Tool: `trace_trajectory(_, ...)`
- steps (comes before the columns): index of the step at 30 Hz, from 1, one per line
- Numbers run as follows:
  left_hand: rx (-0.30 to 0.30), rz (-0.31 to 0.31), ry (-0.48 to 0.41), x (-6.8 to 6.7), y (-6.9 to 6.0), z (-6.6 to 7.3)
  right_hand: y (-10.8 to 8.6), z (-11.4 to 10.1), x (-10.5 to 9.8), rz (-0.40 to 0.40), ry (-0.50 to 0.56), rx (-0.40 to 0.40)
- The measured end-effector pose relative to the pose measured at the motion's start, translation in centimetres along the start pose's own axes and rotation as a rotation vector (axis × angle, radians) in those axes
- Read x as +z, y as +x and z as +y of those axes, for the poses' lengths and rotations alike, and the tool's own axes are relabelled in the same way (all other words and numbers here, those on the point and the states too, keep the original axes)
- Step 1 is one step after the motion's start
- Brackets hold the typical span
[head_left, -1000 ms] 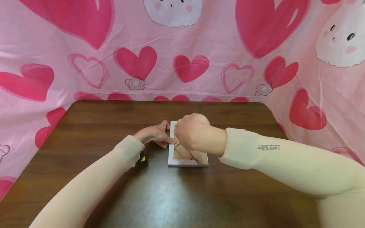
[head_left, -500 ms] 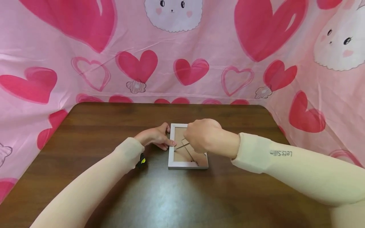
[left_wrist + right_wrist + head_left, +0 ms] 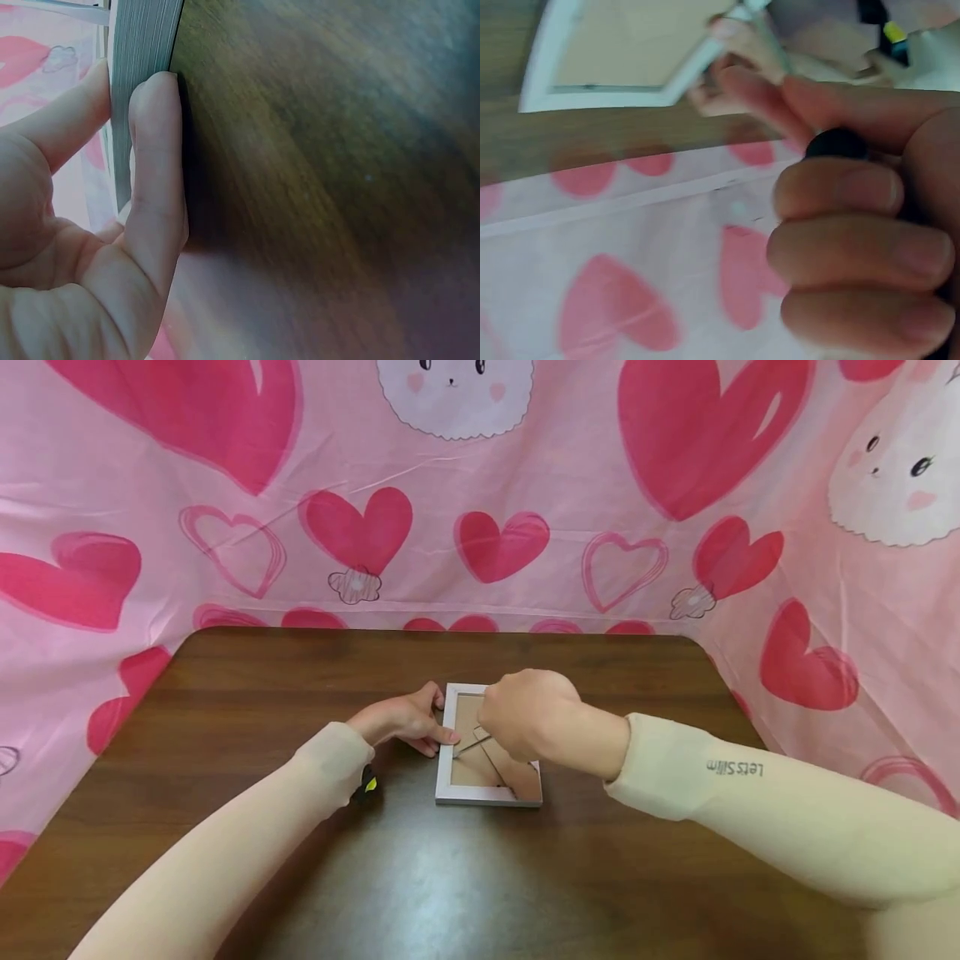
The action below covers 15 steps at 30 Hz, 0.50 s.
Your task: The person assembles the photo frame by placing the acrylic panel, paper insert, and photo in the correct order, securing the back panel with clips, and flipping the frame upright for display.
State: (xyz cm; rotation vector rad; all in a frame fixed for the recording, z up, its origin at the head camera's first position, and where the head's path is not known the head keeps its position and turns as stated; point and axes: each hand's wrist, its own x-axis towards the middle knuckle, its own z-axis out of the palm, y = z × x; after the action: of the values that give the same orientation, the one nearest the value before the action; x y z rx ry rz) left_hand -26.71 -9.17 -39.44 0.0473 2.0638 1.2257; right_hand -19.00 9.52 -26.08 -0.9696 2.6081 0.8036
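Note:
On the table lies a small picture frame (image 3: 444, 777) with a white rim and a tan, glossy, reflecting face. My left hand (image 3: 405, 720) holds its left side, thumb on the rim and fingers along the outer edge. In the left wrist view, the left hand (image 3: 97, 247) lies against the grey side of the frame (image 3: 146, 52). My right hand (image 3: 528, 714) is above the frame, fist curled round a screwdriver (image 3: 472, 743). Its thin shaft slants down to the inner left edge. The right wrist view shows its black handle (image 3: 838, 142) within the fingers; most is hidden.
The brown wooden table (image 3: 300, 877) extends around the frame on every side. A pink cloth (image 3: 427, 552) printed with hearts hangs behind and beside it. A dark wrist device (image 3: 367, 783) sits under my left cuff.
My right hand has moved right across the frame since a second ago, showing more of the screwdriver's shaft. In the last half second it has barely shifted. My left hand keeps its hold.

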Motion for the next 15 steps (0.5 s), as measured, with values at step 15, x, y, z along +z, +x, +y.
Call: trace_trajectory(15, 0.010, 0.015, -0.026, 0.3, -0.1, -0.1, -1.3, 3.3, 6.4, 0.167, 0.277, -0.084)
